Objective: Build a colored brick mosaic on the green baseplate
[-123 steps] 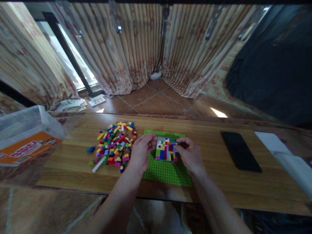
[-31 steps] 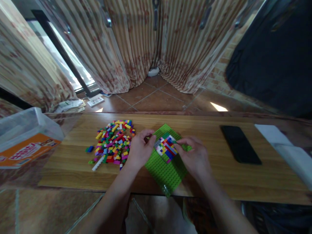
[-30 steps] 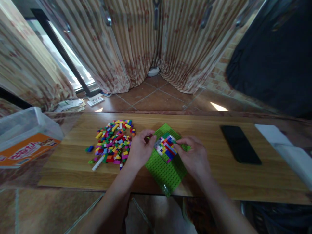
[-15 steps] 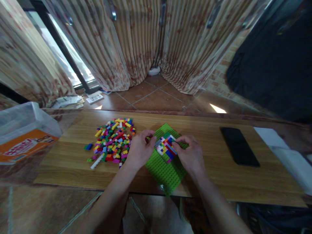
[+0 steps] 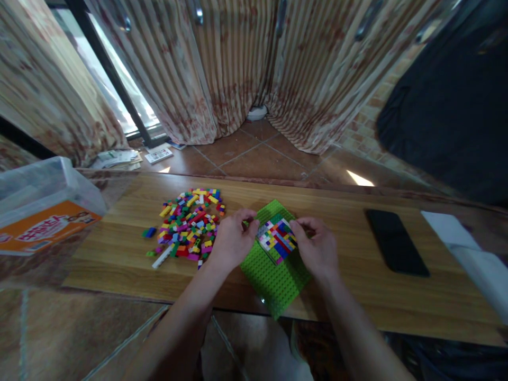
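A green studded baseplate (image 5: 275, 286) lies at an angle near the table's front edge. On its upper half sits a flat patch of small multicoloured building bricks (image 5: 280, 242), packed side by side. My left hand (image 5: 237, 238) is at the left edge of the baseplate, thumb and fingers drawn together; what is between them, if anything, is hidden. My right hand (image 5: 319, 248) is by the right side of the brick patch, thumb tip near its edge and fingers curled in. Anything in that pinch is too small to make out.
Left of my hands spreads a pile of loose bricks (image 5: 190, 225), with a long white piece (image 5: 162, 256) beside it. A clear plastic box (image 5: 81, 182) with an orange label stands at the far left. A black phone (image 5: 397, 242) and white paper (image 5: 450, 227) lie on the right.
My right hand has drawn back slightly to the right from over the brick patch, uncovering more of its right side. My left hand stays by the baseplate. The whole view has shifted slightly.
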A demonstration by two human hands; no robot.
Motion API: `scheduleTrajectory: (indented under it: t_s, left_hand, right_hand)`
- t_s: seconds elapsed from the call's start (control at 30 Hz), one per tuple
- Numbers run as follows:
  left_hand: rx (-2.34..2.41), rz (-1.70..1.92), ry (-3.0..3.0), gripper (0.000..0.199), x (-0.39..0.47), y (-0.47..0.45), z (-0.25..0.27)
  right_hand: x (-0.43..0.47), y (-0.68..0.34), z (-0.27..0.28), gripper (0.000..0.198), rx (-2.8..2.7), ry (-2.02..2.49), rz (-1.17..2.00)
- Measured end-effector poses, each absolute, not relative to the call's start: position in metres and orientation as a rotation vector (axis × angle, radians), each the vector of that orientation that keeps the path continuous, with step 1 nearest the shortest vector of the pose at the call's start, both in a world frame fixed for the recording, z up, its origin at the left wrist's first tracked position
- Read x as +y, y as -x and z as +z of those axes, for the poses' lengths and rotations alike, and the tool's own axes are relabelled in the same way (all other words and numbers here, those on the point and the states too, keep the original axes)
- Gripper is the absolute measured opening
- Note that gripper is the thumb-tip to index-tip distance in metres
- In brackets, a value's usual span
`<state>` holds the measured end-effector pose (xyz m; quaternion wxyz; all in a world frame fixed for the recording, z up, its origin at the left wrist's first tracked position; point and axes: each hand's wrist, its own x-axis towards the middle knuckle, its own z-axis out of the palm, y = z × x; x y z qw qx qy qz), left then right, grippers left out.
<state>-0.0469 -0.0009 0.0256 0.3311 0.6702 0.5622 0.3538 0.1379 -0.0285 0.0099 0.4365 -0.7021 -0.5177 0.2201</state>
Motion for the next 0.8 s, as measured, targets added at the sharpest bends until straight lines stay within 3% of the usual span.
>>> scheduleTrajectory:
  t_s: [0.33,0.6,0.8]
  left_hand:
    - [1.496,0.924,-1.756,0.014,-0.001,0.049,0.026]
    - [1.539,0.915,-1.745,0.015,0.000,0.050,0.029]
    - [1.667,1.063,-1.708,0.018,0.013,0.087,0.031]
  right_hand:
    - [-0.022,-0.133,0.004,0.031,-1.264,1.716,0.697]
    - [-0.025,-0.125,-0.001,0.030,-1.231,1.692,0.633]
    - [-0.025,-0.134,-0.004,0.036,-1.314,1.667,0.717]
